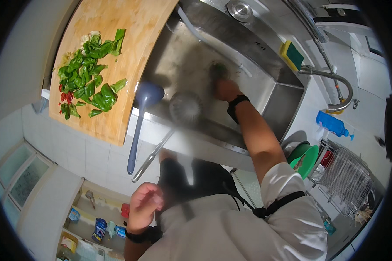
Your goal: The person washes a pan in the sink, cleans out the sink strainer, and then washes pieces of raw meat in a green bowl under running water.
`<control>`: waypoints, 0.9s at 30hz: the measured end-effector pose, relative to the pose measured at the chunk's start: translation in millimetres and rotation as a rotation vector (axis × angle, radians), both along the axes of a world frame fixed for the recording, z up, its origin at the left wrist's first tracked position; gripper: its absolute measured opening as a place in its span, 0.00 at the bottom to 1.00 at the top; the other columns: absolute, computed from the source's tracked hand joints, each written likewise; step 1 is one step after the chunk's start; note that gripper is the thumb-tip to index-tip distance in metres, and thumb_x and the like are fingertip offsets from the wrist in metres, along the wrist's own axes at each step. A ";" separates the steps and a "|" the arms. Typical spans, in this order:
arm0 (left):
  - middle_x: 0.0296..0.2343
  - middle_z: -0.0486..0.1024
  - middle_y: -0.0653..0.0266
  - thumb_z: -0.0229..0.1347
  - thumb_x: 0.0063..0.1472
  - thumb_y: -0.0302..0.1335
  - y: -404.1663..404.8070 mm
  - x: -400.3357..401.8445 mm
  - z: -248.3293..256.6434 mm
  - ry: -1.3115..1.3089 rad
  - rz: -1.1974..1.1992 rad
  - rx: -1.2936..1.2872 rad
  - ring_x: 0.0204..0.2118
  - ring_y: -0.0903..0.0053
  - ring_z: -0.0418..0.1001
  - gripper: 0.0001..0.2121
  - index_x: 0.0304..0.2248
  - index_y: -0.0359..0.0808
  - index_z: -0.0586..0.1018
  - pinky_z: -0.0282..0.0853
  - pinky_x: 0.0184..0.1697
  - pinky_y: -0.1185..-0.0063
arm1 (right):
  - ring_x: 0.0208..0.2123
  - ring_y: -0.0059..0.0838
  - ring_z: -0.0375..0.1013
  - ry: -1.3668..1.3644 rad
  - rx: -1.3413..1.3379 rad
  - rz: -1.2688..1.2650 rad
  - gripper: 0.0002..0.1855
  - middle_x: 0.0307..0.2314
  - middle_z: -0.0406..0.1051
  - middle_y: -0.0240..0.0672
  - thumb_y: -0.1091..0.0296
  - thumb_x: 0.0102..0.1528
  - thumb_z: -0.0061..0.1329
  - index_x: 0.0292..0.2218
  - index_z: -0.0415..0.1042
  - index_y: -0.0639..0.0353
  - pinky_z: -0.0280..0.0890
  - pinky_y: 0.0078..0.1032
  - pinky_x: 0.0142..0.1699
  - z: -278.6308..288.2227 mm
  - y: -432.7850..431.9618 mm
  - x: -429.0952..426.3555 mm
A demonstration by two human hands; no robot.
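Observation:
My right hand (227, 90) reaches down into the stainless steel sink (179, 58), beside a small dark green blurred thing (219, 69) at its fingers; whether it grips that is hidden. Near my body, my left hand (147, 203) is raised with fingers curled and nothing visible in it. A wooden cutting board (130, 62) bears cut green peppers (85, 73), chopped red pepper (66, 97) and pale minced pieces (66, 58). By the board lies a blue-grey ladle (140, 120). Next to it, a metal-handled skimmer (185, 107) rests over the sink's near edge, its head blurred.
A pale hose (199, 36) lies in the sink. A green and yellow sponge (292, 55), a curved metal faucet (346, 88) and a blue pump bottle (334, 124) are along the right side. Green bowls (308, 163) and a wire rack (344, 179) stand nearer.

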State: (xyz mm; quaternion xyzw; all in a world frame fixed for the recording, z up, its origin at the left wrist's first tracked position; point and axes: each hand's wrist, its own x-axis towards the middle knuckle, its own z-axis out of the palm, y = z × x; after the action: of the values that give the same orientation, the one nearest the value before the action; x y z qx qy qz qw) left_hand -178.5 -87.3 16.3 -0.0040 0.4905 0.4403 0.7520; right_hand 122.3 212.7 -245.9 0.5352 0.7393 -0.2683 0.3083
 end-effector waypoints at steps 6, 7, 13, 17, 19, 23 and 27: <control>0.30 0.70 0.65 0.52 0.60 0.18 2.6 1.8 0.6 0.006 -0.008 -0.003 0.27 0.83 0.66 0.08 0.40 0.31 0.70 0.64 0.31 0.84 | 0.40 0.52 0.75 0.003 0.037 0.007 0.15 0.37 0.76 0.49 0.65 0.54 0.43 0.41 0.75 0.57 0.70 0.46 0.44 -22.4 -2.0 14.9; 0.29 0.70 0.65 0.52 0.60 0.18 3.8 0.7 1.4 0.020 -0.016 -0.005 0.27 0.83 0.66 0.08 0.39 0.31 0.70 0.64 0.31 0.84 | 0.41 0.52 0.75 0.015 0.014 0.007 0.16 0.37 0.76 0.49 0.65 0.54 0.43 0.42 0.75 0.57 0.70 0.46 0.44 -11.7 -1.1 5.9; 0.29 0.70 0.66 0.52 0.59 0.18 8.2 -0.1 6.1 0.008 0.016 0.003 0.27 0.83 0.66 0.08 0.39 0.31 0.70 0.63 0.30 0.84 | 0.39 0.54 0.75 0.087 0.085 -0.052 0.17 0.36 0.76 0.50 0.64 0.55 0.41 0.43 0.74 0.57 0.70 0.46 0.45 -12.2 -5.6 14.1; 0.27 0.70 0.62 0.54 0.60 0.25 8.1 1.9 6.8 0.063 0.006 0.026 0.24 0.81 0.66 0.09 0.36 0.31 0.69 0.63 0.26 0.83 | 0.38 0.55 0.75 0.160 0.034 0.008 0.18 0.35 0.76 0.52 0.66 0.53 0.41 0.44 0.73 0.58 0.70 0.47 0.44 -10.1 0.5 12.9; 0.27 0.70 0.62 0.55 0.60 0.26 8.0 1.2 4.7 0.075 -0.007 0.029 0.24 0.81 0.66 0.09 0.36 0.31 0.69 0.63 0.26 0.83 | 0.37 0.55 0.75 0.205 0.053 0.013 0.19 0.35 0.76 0.52 0.67 0.52 0.42 0.44 0.73 0.58 0.70 0.48 0.43 -8.4 3.7 17.1; 0.26 0.70 0.62 0.55 0.60 0.27 13.6 2.0 7.5 0.102 -0.031 0.026 0.24 0.81 0.66 0.09 0.36 0.31 0.70 0.63 0.25 0.83 | 0.38 0.54 0.75 0.139 -0.010 0.034 0.19 0.34 0.76 0.52 0.67 0.50 0.42 0.44 0.73 0.58 0.70 0.47 0.43 -8.3 6.4 14.6; 0.26 0.70 0.62 0.55 0.60 0.27 14.1 3.1 9.4 0.071 0.030 0.012 0.24 0.81 0.66 0.09 0.36 0.31 0.70 0.63 0.26 0.83 | 0.39 0.53 0.74 0.178 0.062 -0.016 0.19 0.35 0.75 0.52 0.67 0.50 0.42 0.43 0.74 0.58 0.70 0.46 0.44 -9.2 -1.9 18.2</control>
State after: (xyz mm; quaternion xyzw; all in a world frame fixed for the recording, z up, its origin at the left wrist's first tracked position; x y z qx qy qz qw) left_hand -175.4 -73.2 25.7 0.0091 0.5141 0.4543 0.7275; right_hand 140.6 210.8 -255.2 0.5242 0.7675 -0.2943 0.2226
